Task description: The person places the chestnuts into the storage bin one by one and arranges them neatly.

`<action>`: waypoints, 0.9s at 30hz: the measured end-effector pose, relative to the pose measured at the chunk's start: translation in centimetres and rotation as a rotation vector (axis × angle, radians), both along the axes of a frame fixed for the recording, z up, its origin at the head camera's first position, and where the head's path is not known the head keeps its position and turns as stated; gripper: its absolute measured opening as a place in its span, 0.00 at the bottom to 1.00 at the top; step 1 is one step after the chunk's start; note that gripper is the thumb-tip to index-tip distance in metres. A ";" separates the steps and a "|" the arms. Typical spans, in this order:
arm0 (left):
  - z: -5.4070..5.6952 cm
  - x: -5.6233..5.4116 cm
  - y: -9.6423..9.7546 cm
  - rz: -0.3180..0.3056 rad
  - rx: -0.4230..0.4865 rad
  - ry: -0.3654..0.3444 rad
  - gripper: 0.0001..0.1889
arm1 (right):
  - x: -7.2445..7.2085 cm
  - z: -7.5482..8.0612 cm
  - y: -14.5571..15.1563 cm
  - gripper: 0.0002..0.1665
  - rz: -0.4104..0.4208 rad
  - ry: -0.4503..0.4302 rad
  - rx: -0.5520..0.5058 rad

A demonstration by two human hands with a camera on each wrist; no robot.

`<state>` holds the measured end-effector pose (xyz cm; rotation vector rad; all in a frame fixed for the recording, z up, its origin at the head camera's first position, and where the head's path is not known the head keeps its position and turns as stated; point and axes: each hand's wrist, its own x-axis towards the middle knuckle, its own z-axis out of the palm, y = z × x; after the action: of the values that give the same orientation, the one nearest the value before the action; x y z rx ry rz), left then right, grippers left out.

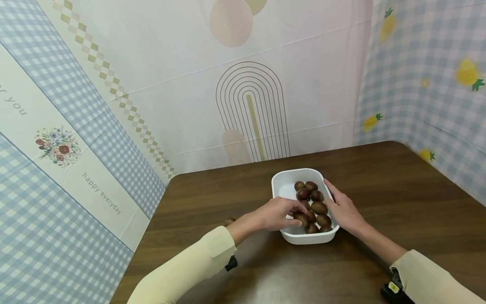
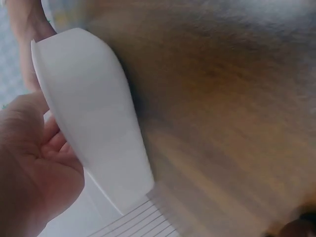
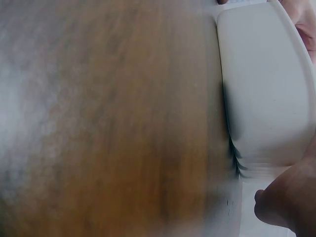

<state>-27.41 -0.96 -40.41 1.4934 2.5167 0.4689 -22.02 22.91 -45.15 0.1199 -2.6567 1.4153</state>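
Note:
A white rectangular tub (image 1: 285, 190) stands on the table, with several glossy dark brown egg-shaped pieces (image 1: 319, 207) lying mostly along its right half. Reaching over the near left rim, my left hand (image 1: 279, 214) has thumb and fingers around one brown egg-shaped piece (image 1: 301, 218) inside. In the left wrist view the tub wall (image 2: 94, 113) partly hides those fingertips. At the right side my right hand (image 1: 344, 213) holds the tub, its thumb by the rim and fingers along the outer wall. The right wrist view has the tub's outer wall (image 3: 266, 84) close to that hand.
Another brown piece (image 1: 229, 221) lies on the table to the left, partly behind the left forearm. The dark wooden table (image 1: 212, 190) backs onto a patterned cloth (image 1: 182, 105). Checked cloths hang at the left and right. Dark wrist devices (image 1: 396, 289) show under the sleeves.

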 end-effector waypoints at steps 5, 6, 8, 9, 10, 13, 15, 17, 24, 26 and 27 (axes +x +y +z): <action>0.4 -0.2 0.5 -0.050 -0.116 0.018 0.14 | 0.0 -0.1 0.1 0.39 0.003 0.012 -0.010; 0.4 -0.3 0.7 -0.056 -0.139 0.020 0.14 | 0.0 -0.1 0.1 0.39 0.004 0.012 -0.012; 0.5 -0.3 0.9 -0.066 -0.182 0.020 0.14 | 0.0 -0.1 0.1 0.39 0.003 0.011 -0.009; 0.6 -0.3 1.0 -0.070 -0.205 0.020 0.13 | 0.0 -0.1 0.1 0.39 0.002 0.011 -0.009; 0.6 -0.3 1.1 -0.073 -0.226 0.019 0.13 | 0.0 -0.1 0.1 0.39 0.002 0.011 -0.009; 0.7 -0.3 1.5 -0.080 -0.273 0.009 0.13 | 0.0 -0.2 0.1 0.39 0.000 0.014 -0.005; 0.7 -0.2 1.6 -0.078 -0.287 -0.002 0.12 | 0.0 -0.1 0.0 0.39 -0.001 0.014 -0.007; 0.8 -0.1 1.6 -0.076 -0.289 -0.016 0.11 | 0.0 -0.1 0.0 0.39 -0.001 0.012 -0.007; 0.9 -0.1 1.4 -0.091 -0.242 -0.097 0.09 | 0.1 0.0 -0.1 0.39 -0.001 0.012 -0.016; 0.8 -0.2 1.2 -0.102 -0.218 -0.128 0.08 | 0.1 -0.1 -0.1 0.39 0.000 0.007 -0.018; 0.8 -0.3 1.1 -0.110 -0.199 -0.147 0.08 | 0.1 -0.1 -0.1 0.39 -0.001 0.007 -0.018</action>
<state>-27.71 0.14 -39.59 1.4563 2.2808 0.2897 -21.93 22.85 -45.27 0.1221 -2.6375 1.4356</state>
